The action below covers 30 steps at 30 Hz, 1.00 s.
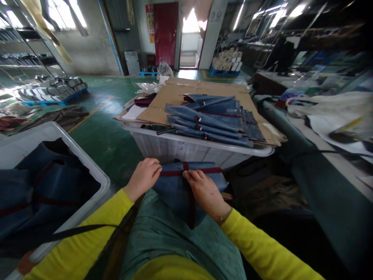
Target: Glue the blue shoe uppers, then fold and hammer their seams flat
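A blue leather-like piece (pixel 171 186) with dark red bands crossing on it lies over my lap, its far edge near the white tub. My left hand (pixel 145 174) has its fingers curled over the piece's left edge; the thumb is hidden. On the other side, my right hand (pixel 205 190) presses thumb and fingers together at the spot where the bands cross. Part of the piece is covered by this hand. Several similar flat blue pieces (pixel 204 120) are stacked beyond, overlapping one another.
Cardboard (pixel 175 93) covers the white tub (pixel 151 144) under the stack. To my left, another white tub (pixel 87 155) contains blue pieces with dark red bands (pixel 55 182). A long bench (pixel 320 186) runs along the right. Loaded pallets stand farther back on the green floor (pixel 110 128).
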Tool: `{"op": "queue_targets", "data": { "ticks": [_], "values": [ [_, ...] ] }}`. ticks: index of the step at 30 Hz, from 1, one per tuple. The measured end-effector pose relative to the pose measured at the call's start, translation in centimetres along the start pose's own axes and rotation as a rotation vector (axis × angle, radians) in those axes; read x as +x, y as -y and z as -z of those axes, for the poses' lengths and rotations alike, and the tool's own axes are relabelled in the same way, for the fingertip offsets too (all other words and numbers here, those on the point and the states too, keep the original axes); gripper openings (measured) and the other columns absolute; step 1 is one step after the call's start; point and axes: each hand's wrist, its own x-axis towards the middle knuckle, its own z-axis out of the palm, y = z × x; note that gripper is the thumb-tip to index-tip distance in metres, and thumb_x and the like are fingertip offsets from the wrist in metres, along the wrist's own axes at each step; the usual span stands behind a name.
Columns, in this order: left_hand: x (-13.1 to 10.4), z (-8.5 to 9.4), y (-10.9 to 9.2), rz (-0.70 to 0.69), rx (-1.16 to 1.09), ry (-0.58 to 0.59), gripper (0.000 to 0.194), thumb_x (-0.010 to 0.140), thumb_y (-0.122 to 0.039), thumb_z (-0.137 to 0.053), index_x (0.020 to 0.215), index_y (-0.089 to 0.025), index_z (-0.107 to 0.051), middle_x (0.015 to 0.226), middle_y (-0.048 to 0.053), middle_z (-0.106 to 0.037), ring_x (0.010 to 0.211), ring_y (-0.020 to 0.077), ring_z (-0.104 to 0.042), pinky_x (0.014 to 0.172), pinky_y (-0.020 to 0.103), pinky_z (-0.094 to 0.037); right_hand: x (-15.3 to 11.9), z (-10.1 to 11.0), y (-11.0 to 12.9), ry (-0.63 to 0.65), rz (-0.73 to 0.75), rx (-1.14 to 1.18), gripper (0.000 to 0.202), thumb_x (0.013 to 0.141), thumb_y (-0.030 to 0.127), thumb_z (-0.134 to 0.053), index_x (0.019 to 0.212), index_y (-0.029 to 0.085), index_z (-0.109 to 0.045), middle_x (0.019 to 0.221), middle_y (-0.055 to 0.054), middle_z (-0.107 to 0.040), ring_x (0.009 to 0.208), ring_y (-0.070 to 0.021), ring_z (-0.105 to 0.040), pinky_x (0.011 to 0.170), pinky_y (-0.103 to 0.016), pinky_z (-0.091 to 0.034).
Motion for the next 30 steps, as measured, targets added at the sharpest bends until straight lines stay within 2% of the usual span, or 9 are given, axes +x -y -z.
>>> {"op": "queue_targets", "data": {
  "ticks": [3, 5, 8, 11, 14, 19, 24, 27, 30],
  "values": [
    [6.4, 0.2, 1.8, 0.047, 0.092, -0.038, 0.034, 0.090, -0.023, -0.043, 0.121, -0.015, -0.054, 0.124, 0.011, -0.055, 0.114, 0.0226, -0.049, 0.096, 0.035, -0.040, 0.1, -0.4, 0.7, -0.012, -0.022, 0.029, 0.041, 0.090, 0.013, -0.042, 0.131, 0.018, -0.047, 0.119, -0.010, -0.056, 0.105, -0.0226, -0.048, 0.079, -0.032, -0.047],
    [10.8, -0.3, 2.9, 0.145, 0.162, 0.005, 0.042, 0.088, -0.020, -0.046, 0.129, -0.012, -0.046, 0.131, 0.014, -0.049, 0.121, 0.0248, -0.045, 0.100, 0.036, -0.036, 0.2, -0.7, 1.1, -0.031, -0.040, 0.041, 0.040, 0.091, 0.014, -0.041, 0.130, 0.018, -0.047, 0.119, -0.010, -0.056, 0.104, -0.0219, -0.048, 0.080, -0.032, -0.047],
    [15.9, -1.8, 3.6, 0.257, 0.198, 0.110, 0.037, 0.087, -0.021, -0.047, 0.122, -0.009, -0.050, 0.121, 0.018, -0.056, 0.115, 0.0271, -0.051, 0.095, 0.037, -0.038, 0.2, -0.9, 1.5, -0.052, -0.072, 0.044, 0.041, 0.090, 0.014, -0.043, 0.131, 0.018, -0.046, 0.118, -0.010, -0.055, 0.104, -0.0215, -0.048, 0.080, -0.032, -0.048],
    [18.6, -3.3, 3.2, 0.275, 0.178, 0.150, 0.032, 0.089, -0.031, -0.046, 0.111, -0.009, -0.055, 0.110, 0.017, -0.061, 0.103, 0.0267, -0.058, 0.086, 0.035, -0.043, 0.2, -0.9, 1.6, -0.054, -0.090, 0.050, 0.043, 0.089, 0.012, -0.044, 0.132, 0.019, -0.045, 0.119, -0.010, -0.055, 0.105, -0.0211, -0.048, 0.082, -0.033, -0.048],
    [19.1, -3.2, 3.3, 0.260, 0.158, 0.156, 0.037, 0.091, -0.042, -0.044, 0.112, -0.014, -0.054, 0.107, 0.015, -0.064, 0.101, 0.0250, -0.060, 0.084, 0.032, -0.043, 0.1, -0.7, 1.5, -0.052, -0.097, 0.060, 0.043, 0.090, 0.012, -0.042, 0.132, 0.020, -0.045, 0.121, -0.010, -0.054, 0.105, -0.0206, -0.048, 0.082, -0.032, -0.048],
    [16.1, 1.7, 7.8, 0.362, 0.159, 0.133, 0.036, 0.091, -0.043, -0.045, 0.110, -0.015, -0.056, 0.100, 0.013, -0.066, 0.095, 0.0251, -0.061, 0.082, 0.033, -0.042, 0.0, -0.7, 1.5, -0.069, -0.093, 0.067, 0.042, 0.090, 0.012, -0.042, 0.131, 0.019, -0.045, 0.120, -0.010, -0.055, 0.105, -0.0206, -0.048, 0.083, -0.031, -0.048],
    [8.5, 7.5, 12.9, 0.560, 0.089, 0.085, 0.044, 0.095, -0.044, -0.029, 0.108, -0.011, -0.055, 0.089, 0.007, -0.064, 0.079, 0.0182, -0.059, 0.071, 0.027, -0.044, 0.3, -0.9, 1.7, -0.075, -0.094, 0.080, 0.042, 0.091, 0.012, -0.040, 0.131, 0.019, -0.046, 0.120, -0.011, -0.055, 0.106, -0.0214, -0.048, 0.082, -0.031, -0.048],
    [3.0, 9.3, 12.7, 0.634, -0.091, 0.077, 0.043, 0.094, -0.044, -0.027, 0.101, -0.012, -0.055, 0.075, 0.001, -0.060, 0.063, 0.0117, -0.055, 0.056, 0.020, -0.041, 0.2, -0.9, 1.7, -0.078, -0.092, 0.106, 0.040, 0.092, 0.013, -0.039, 0.130, 0.018, -0.047, 0.121, -0.011, -0.055, 0.108, -0.0212, -0.048, 0.083, -0.031, -0.048],
    [-2.3, 9.9, 10.2, 0.662, -0.451, 0.055, 0.035, 0.088, -0.045, -0.038, 0.089, -0.013, -0.053, 0.070, -0.001, -0.055, 0.056, 0.0077, -0.049, 0.049, 0.016, -0.038, -0.7, -0.9, 1.5, -0.094, -0.089, 0.135, 0.038, 0.092, 0.016, -0.040, 0.129, 0.019, -0.050, 0.120, -0.010, -0.056, 0.105, -0.0208, -0.049, 0.083, -0.030, -0.048]
  ]
}}
